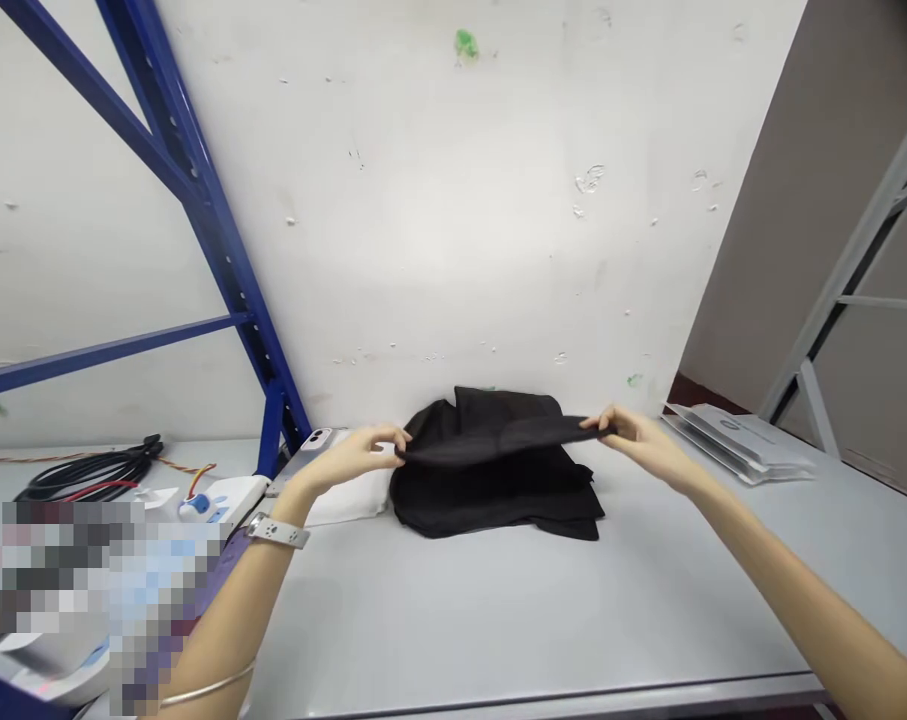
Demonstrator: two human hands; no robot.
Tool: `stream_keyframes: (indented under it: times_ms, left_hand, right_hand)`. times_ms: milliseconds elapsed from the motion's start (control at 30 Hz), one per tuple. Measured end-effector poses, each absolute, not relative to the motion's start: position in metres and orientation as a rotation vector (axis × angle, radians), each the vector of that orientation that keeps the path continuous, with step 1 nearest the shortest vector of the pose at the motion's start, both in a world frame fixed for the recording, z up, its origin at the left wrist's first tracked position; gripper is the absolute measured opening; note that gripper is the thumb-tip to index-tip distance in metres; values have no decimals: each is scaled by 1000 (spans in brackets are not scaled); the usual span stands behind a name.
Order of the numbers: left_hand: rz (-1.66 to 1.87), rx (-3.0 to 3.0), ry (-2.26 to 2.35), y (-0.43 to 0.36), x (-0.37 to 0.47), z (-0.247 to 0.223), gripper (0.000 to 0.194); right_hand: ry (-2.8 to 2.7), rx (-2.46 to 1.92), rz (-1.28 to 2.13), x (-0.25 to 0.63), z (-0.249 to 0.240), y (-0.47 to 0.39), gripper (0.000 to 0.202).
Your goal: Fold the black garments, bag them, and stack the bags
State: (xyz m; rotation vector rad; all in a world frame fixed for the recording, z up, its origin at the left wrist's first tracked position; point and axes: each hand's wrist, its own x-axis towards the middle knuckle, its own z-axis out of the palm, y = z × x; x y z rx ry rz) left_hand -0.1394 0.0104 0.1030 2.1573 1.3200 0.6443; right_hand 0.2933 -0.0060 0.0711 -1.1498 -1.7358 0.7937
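Black cloth (490, 500), perhaps a garment, lies partly folded on the grey tabletop (498, 620) close to the wall. My left hand (363, 455) pinches its raised edge at the left end. At the right end, my right hand (629, 435) pinches the same edge between thumb and fingers. Between both hands the lifted layer stretches nearly level above the rest of the cloth. Its exact kind cannot be made out. White folded material (348, 500) lies beneath my left hand, just left of the black cloth.
A phone (314, 440) lies behind my left wrist near a blue metal rack post (235, 250). Coiled black cable (93, 470) and a white power strip (235, 495) are at left. Flat white packets (745, 440) are stacked at right. The white wall (483, 200) rises behind.
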Motion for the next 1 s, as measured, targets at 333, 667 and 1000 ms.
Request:
stream_keyframes:
  times_ms: [333,667,1000]
  left_hand:
    - [597,2465,1484,1,-118,79,30]
    - [345,2490,1738,26,-49,-4,53]
    - [410,2500,1742,29,-52,-18,53]
  right_hand:
    - [-2112,-1377,571,277,43,-16,33]
    - [-2422,-1561,346,190,-23,40,60]
    - [-2401,-1581,242,195,-41,46,57]
